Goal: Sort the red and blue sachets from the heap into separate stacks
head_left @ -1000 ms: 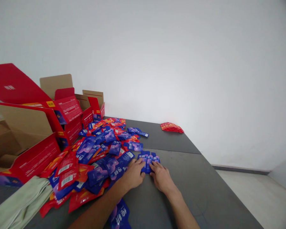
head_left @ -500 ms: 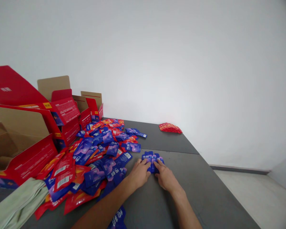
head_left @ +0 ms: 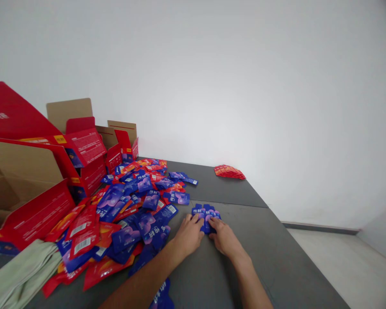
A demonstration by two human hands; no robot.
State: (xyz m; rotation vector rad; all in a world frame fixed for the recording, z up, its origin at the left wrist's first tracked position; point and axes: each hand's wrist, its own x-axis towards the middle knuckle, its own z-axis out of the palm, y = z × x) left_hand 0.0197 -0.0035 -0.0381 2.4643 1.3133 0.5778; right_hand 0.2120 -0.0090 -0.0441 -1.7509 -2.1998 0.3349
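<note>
In the head view, the small set of shiny blue plastic spouted pouches with white lettering [head_left: 207,214] now shows two main printed faces between the fingertips, where three stood side by side a second ago. It looks as if the pouches have slid over one another, so the set seems more compact, though its edges are not clearly even.

The left hand [head_left: 189,234] and right hand [head_left: 224,237] are open, bent fingers laid on the set from either side rather than wrapped around it; the pouches lie just ahead of and between them, on the dark grey flat tabletop [head_left: 254,257]. Whether either thumb pinches an edge, I cannot tell.

Left of the grip spreads a loose heap of red and blue plastic pouches [head_left: 151,223]; well beyond it, slightly right, lies a fanned stack of red-orange pouches [head_left: 229,172].
</note>
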